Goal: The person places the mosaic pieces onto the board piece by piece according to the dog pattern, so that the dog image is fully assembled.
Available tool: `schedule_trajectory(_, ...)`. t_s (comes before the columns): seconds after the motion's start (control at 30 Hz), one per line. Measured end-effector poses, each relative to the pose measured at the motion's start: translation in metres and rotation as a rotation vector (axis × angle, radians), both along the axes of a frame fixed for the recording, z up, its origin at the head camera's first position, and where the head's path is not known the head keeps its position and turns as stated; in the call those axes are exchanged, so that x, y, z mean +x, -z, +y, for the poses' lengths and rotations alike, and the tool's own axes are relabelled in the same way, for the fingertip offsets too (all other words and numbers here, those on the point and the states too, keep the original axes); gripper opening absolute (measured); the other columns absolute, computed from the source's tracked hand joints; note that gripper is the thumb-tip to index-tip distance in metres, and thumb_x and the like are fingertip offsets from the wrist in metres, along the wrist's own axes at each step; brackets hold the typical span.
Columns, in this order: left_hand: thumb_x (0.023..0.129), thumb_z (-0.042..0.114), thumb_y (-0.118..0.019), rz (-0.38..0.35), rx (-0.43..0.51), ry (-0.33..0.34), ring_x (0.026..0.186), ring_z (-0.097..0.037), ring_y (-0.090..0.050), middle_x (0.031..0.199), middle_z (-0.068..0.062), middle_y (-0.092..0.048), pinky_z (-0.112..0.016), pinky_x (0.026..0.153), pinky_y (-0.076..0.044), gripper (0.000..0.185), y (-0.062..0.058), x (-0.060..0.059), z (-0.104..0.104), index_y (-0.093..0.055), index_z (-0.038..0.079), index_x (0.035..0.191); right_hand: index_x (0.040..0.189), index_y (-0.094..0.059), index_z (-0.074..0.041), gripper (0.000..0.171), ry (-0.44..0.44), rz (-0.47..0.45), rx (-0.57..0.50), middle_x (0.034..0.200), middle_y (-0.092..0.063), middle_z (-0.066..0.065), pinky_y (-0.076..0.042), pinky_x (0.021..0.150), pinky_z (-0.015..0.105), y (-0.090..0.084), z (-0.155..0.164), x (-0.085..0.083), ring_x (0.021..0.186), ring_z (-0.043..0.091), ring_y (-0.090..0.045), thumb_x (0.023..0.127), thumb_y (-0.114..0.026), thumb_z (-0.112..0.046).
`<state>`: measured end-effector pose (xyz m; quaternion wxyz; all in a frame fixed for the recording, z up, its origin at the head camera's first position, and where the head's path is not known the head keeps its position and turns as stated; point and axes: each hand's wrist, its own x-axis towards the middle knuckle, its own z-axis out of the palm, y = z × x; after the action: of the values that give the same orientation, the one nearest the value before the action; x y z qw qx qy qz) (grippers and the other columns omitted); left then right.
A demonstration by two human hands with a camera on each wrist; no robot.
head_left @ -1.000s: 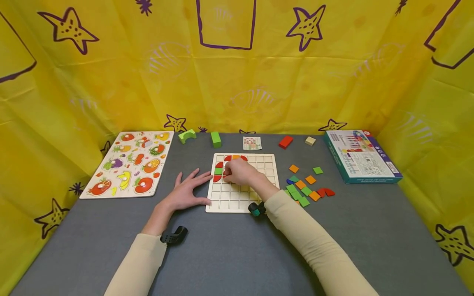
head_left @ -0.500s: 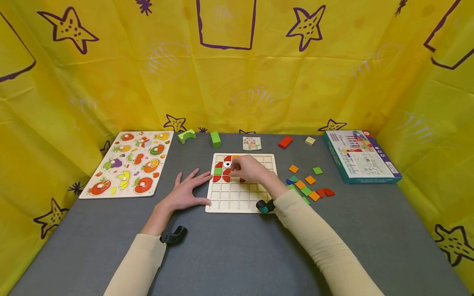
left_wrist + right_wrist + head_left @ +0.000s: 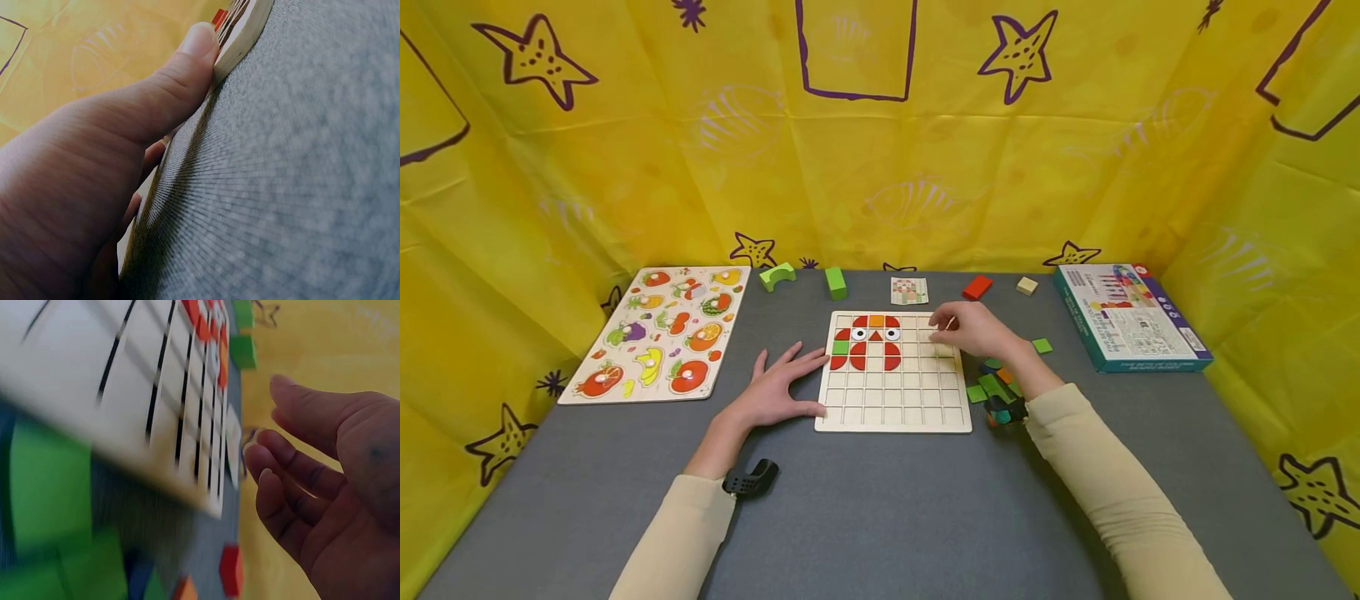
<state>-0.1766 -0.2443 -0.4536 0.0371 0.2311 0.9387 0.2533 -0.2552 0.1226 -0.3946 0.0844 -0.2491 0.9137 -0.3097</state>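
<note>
While the head view takes in the whole grid board [image 3: 895, 404], flat on the grey surface [image 3: 850, 517], only the right wrist view shows the palm side of the right hand [image 3: 976, 328]. It's empty, thumb apart from loosely curled fingers, above the board's right part. The left hand [image 3: 778, 392] is spread wide, thumb and a fingertip at the left edge. Looking almost square, the board has no obvious long axis; its small red triangle [image 3: 876, 337] points away from the person.
</note>
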Motion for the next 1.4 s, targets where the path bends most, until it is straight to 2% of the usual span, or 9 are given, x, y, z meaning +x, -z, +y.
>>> schedule_trajectory(0.2, 0.078, 0.054, -0.082, 0.008, -0.007, 0.01, 0.151, -0.038, -0.016, 0.159, -0.004, -0.039, -0.07, 0.11, 0.008, 0.09, 0.001, -0.001, 0.0, -0.049, 0.016, 0.153, 0.116, -0.068, 0.001, 0.029, 0.068, -0.014, 0.016, 0.103, -0.066, 0.012, -0.052, 0.083, 0.044, 0.005, 0.044, 0.0, 0.094, 0.029, -0.062, 0.095, -0.074, -0.017)
schedule_trajectory(0.4, 0.078, 0.054, -0.082, 0.004, -0.004, 0.006, 0.151, -0.038, -0.016, 0.159, -0.004, -0.039, -0.07, 0.11, 0.009, 0.09, 0.0, -0.001, 0.0, -0.048, 0.016, 0.153, 0.116, -0.068, 0.001, 0.029, 0.14, -0.038, 0.05, 0.104, -0.065, 0.014, -0.052, 0.082, 0.044, 0.014, 0.072, -0.004, 0.094, 0.03, -0.06, 0.095, -0.073, -0.017)
schedule_trajectory(0.67, 0.078, 0.055, -0.082, 0.0, -0.006, 0.002, 0.151, -0.038, -0.016, 0.159, -0.003, -0.039, -0.07, 0.11, 0.008, 0.091, 0.002, 0.0, 0.0, -0.048, 0.017, 0.153, 0.111, -0.067, 0.004, 0.027, 0.11, -0.018, 0.124, 0.093, -0.063, 0.012, -0.049, 0.075, 0.041, 0.027, 0.083, -0.008, 0.083, 0.027, -0.056, 0.094, -0.074, -0.015)
schedule_trajectory(0.8, 0.078, 0.055, -0.082, 0.004, 0.0, 0.006, 0.151, -0.038, -0.016, 0.159, -0.004, -0.039, -0.07, 0.11, 0.008, 0.09, 0.002, 0.0, 0.0, -0.048, 0.017, 0.153, 0.106, -0.064, 0.001, 0.018, 0.099, -0.005, 0.101, 0.089, -0.061, 0.01, -0.047, 0.073, 0.04, 0.027, 0.079, -0.008, 0.079, 0.026, -0.054, 0.093, -0.073, -0.009)
schedule_trajectory(1.0, 0.078, 0.056, -0.082, 0.003, -0.001, 0.005, 0.151, -0.038, -0.015, 0.159, -0.003, -0.039, -0.07, 0.11, 0.009, 0.091, 0.001, -0.001, 0.001, -0.048, 0.017, 0.153, 0.105, -0.066, -0.004, 0.011, 0.084, -0.016, 0.039, 0.093, -0.063, 0.008, -0.049, 0.081, 0.041, 0.018, 0.062, -0.009, 0.087, 0.026, -0.058, 0.095, -0.07, -0.005)
schedule_trajectory(1.2, 0.078, 0.057, -0.082, 0.006, -0.01, 0.005, 0.151, -0.037, -0.015, 0.159, -0.004, -0.039, -0.07, 0.11, 0.009, 0.092, 0.002, -0.002, 0.0, -0.047, 0.017, 0.153, 0.107, -0.067, -0.004, 0.013, 0.022, -0.045, -0.047, 0.097, -0.063, 0.009, -0.051, 0.08, 0.041, 0.008, 0.027, -0.008, 0.089, 0.027, -0.06, 0.096, -0.071, -0.008)
schedule_trajectory(1.4, 0.078, 0.057, -0.082, 0.002, -0.009, 0.001, 0.151, -0.037, -0.015, 0.159, -0.003, -0.039, -0.07, 0.11, 0.009, 0.092, 0.003, -0.002, -0.002, -0.048, 0.018, 0.153, 0.106, -0.068, -0.006, 0.011, -0.05, -0.066, -0.101, 0.096, -0.064, 0.006, -0.051, 0.077, 0.036, 0.009, -0.015, -0.007, 0.086, 0.024, -0.061, 0.096, -0.071, -0.009)
